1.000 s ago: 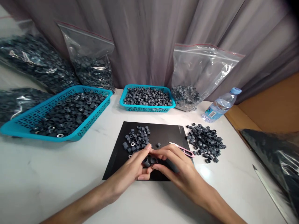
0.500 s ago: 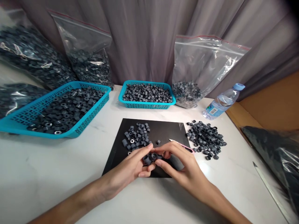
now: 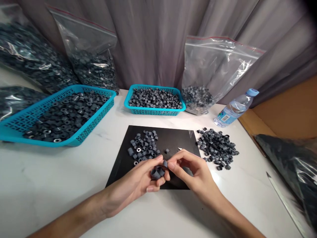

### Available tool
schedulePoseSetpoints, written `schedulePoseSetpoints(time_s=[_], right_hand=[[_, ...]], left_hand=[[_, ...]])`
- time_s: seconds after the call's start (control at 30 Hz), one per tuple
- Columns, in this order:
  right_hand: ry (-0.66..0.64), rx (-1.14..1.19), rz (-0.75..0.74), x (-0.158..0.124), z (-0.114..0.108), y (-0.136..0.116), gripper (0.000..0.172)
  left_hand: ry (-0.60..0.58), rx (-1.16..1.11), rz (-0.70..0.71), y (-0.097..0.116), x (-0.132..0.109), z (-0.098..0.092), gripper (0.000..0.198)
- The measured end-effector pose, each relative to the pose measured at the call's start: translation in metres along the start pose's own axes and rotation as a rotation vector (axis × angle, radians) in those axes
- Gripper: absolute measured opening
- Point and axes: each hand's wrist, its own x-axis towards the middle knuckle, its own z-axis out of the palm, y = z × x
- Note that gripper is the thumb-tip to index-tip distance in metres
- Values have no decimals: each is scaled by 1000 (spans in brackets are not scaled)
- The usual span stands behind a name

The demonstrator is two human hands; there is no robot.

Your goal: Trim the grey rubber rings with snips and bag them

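My left hand [image 3: 138,178] is cupped, with a few dark grey plastic caps [image 3: 157,173] in its curled fingers. Thumb and forefinger of my right hand [image 3: 196,167] pinch one small grey plastic ring [image 3: 165,163], close to the left thumb tip. Both hands are above a black mat [image 3: 121,168]. On that mat, beyond my left hand, lies a loose pile of grey caps [image 3: 146,142] with a few silvery rings among them. One single cap [image 3: 167,151] sits apart from the pile. A light blade tip [image 3: 180,148] shows behind my right hand, which hides the rest.
Another heap of grey rings [image 3: 218,147] lies right of the mat. Two blue baskets [image 3: 95,122] full of parts stand farther back, near plastic bags [image 3: 198,66] of parts. A water bottle [image 3: 234,109] and a metal strip [image 3: 284,201] are on the right.
My right fingers have lifted slightly and now show a single ring in their pinch, apart from the caps in my left hand. The pink-edged cutter is now mostly covered by my right hand.
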Motion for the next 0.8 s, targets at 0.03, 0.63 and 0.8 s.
schedulePoseSetpoints(time_s=[0.03,0.63,0.8], right_hand=[[11,-19,-28,-1,0,-1,19],[137,-312,-334,-7,2,5,10],[137,-321,-347,-7,2,4,11]], left_hand=[[-6,-2,8,0,0,0,32],[0,219,32,1,-4,-1,33],[18,226,41,2,-3,0,34]])
